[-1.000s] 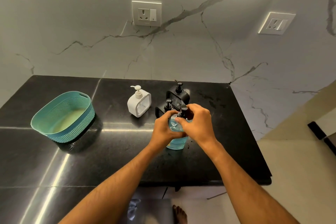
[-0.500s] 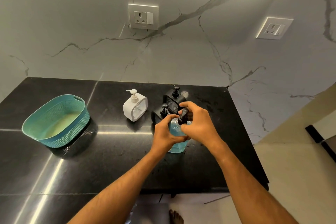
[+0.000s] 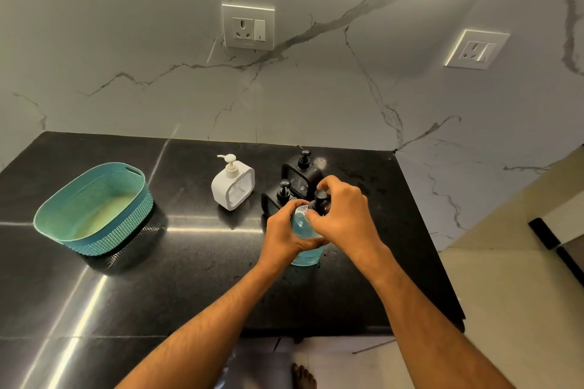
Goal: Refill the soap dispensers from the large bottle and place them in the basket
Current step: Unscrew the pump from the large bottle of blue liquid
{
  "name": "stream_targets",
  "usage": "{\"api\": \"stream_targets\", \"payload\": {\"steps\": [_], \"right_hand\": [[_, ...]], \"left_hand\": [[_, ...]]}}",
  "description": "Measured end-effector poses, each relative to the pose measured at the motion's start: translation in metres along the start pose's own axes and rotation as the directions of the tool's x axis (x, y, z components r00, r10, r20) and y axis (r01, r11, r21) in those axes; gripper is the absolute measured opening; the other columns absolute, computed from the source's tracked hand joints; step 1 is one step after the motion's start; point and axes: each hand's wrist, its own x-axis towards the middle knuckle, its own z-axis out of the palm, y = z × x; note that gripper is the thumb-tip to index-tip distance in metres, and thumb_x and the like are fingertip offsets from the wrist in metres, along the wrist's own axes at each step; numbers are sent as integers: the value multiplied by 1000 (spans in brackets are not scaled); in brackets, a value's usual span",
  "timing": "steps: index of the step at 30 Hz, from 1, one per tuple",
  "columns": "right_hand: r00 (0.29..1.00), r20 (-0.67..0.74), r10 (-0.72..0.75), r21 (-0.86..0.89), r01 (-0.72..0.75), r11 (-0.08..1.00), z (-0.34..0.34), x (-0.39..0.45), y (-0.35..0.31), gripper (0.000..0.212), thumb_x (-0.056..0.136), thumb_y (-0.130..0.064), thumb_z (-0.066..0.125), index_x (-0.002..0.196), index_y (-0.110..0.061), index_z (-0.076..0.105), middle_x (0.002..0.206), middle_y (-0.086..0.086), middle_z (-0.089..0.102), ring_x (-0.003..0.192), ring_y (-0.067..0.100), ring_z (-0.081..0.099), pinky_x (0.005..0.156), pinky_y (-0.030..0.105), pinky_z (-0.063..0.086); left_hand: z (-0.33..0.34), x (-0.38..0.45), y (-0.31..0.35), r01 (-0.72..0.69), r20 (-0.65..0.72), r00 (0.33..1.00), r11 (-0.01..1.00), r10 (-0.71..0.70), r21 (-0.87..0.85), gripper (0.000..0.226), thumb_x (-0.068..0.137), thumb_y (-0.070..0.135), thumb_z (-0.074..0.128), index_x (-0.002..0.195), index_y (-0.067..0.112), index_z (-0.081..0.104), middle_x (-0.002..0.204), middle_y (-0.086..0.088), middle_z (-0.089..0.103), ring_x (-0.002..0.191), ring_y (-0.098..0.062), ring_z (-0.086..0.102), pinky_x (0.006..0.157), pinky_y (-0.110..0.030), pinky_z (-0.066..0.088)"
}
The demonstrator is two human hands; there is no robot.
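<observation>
Large bottle (image 3: 305, 254) of blue soap stands on black desk (image 3: 189, 262), right of centre. Left hand (image 3: 284, 235) fingers curled round its body. Right hand (image 3: 343, 218) fingers pinching its black pump top (image 3: 320, 199). White dispenser (image 3: 234, 183) and two black dispensers (image 3: 300, 172) just behind; teal basket (image 3: 94, 208) well apart at left.
</observation>
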Motion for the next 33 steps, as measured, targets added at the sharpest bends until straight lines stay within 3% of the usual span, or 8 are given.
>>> {"api": "stream_targets", "payload": {"steps": [5,8,11,16,19,23,28,33], "right_hand": [[998,68,7,84,-13,996,-6,-1,-5,84,69,-16,84,142,-26,46,121,-5,57,107,11,60,86,25,54],[999,-3,39,10,-39,999,-8,-4,-9,86,68,-35,91,137,-25,41,108,-10,53,91,6,57,80,24,51],[996,12,84,66,-85,994,-6,-5,-10,81,74,-11,85,138,-21,38,87,-17,56,74,3,62,78,28,61],[994,44,99,131,-104,986,-1,-8,-7,101,69,-19,88,149,-26,27,103,-13,57,95,7,62,87,29,57],[989,-49,141,62,-138,989,0,-10,-9,77,68,-41,92,127,-18,47,95,-12,54,89,7,58,82,24,51],[991,-57,123,84,-118,989,3,-10,-7,31,76,-21,86,98,-17,65,87,-6,66,79,11,66,70,23,58],[995,-31,90,42,-89,995,4,-9,-8,50,70,-31,87,114,-18,65,102,-5,63,91,11,62,82,29,56],[994,-42,98,10,-98,995,2,-8,-8,31,77,-23,87,104,-16,71,93,-4,72,83,8,66,66,8,45]], "left_hand": [[-1,0,3,-18,-14,1000,1000,18,8,69,57,39,95,114,46,56,107,25,69,98,-3,70,84,-21,56],[0,0,-2,7,3,1000,1000,-7,14,71,59,40,98,119,31,61,108,14,71,100,-9,71,85,-35,61],[0,0,-1,2,-9,1000,1000,-2,16,69,59,38,99,116,37,60,105,12,72,96,-8,71,83,-31,60],[-2,-2,5,-14,-12,1000,1000,14,5,69,60,29,97,112,47,56,103,23,70,96,-1,69,83,-17,54],[-1,-2,3,7,1,1000,1000,-6,-10,68,59,40,95,115,34,58,103,12,71,95,-7,71,81,-28,59],[-1,-1,2,10,14,1000,1000,-10,-22,72,59,38,98,119,25,60,107,10,72,99,-9,71,86,-32,60],[-3,1,2,18,52,999,999,-17,-27,79,58,37,99,125,23,58,114,11,70,105,-6,69,90,-28,58],[-6,1,-2,65,131,989,998,-62,-24,86,57,31,101,128,27,53,113,11,70,104,-1,69,92,-28,59]]}}
